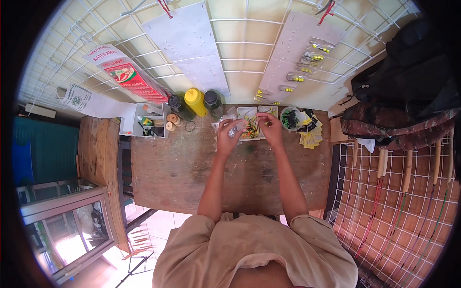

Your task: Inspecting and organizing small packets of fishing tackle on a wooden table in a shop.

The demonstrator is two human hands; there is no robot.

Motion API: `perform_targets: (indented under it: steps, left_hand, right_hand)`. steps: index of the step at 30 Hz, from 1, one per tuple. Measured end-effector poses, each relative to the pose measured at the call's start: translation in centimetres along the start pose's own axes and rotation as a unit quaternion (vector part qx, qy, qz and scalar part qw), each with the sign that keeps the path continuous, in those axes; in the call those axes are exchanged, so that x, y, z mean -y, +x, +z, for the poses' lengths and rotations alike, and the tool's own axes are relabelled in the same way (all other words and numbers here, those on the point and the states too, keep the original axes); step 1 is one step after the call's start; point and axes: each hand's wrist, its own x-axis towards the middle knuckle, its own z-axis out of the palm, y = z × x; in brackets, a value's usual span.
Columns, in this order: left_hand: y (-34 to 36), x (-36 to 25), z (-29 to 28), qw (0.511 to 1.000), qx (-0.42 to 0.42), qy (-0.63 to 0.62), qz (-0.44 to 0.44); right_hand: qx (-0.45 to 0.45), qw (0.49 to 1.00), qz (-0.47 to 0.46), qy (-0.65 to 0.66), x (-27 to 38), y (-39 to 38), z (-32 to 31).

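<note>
My left hand (229, 136) is closed on a small clear plastic bag (235, 129) above the far middle of the wooden table. Close by on the right, my right hand (272, 129) has its fingertips pinched together; what they hold, if anything, is too small to make out. Between and beyond the hands lies a white tray (241, 113) of small yellow, green and reddish pieces, partly hidden by my fingers. A second white tray (274, 109) sits behind my right hand. More clear plastic (222, 121) shows beside my left hand.
Right of my hands stand a round tub (292, 118) of dark and green pieces and yellow-and-black cards (311, 136). At left are a yellow squeeze bottle (194, 102), two dark bottles, wooden spools (171, 126) and a white organizer box (127, 126). A dark backpack (408, 72) hangs at right.
</note>
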Motion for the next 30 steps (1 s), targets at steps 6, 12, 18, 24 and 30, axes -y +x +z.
perform_targets:
  steps: [6, 12, 18, 24, 30]
  left_hand:
    - [-0.6, -0.3, 0.6, 1.000, -0.005, -0.009, -0.023]
    - [-0.2, -0.7, 0.7, 1.000, 0.003, 0.005, -0.010]
    - [0.1, -1.1, 0.2, 1.000, -0.001, -0.006, 0.023]
    - [0.2, -1.1, 0.0, 0.999, -0.008, -0.026, 0.024]
    - [0.5, -1.3, -0.3, 0.998, -0.023, -0.035, 0.041]
  right_hand:
    - [0.075, 0.991, -0.001, 0.111, 1.7, -0.4, -0.6]
    - [0.079, 0.991, -0.026, 0.103, 1.7, -0.7, -0.7]
    - [0.093, 0.992, -0.087, -0.021, 3.3, -0.9, -0.8]
    - [0.070, 0.973, -0.188, -0.113, 4.7, -0.6, -0.6]
    - [0.128, 0.955, -0.210, -0.167, 5.7, -0.7, -0.9]
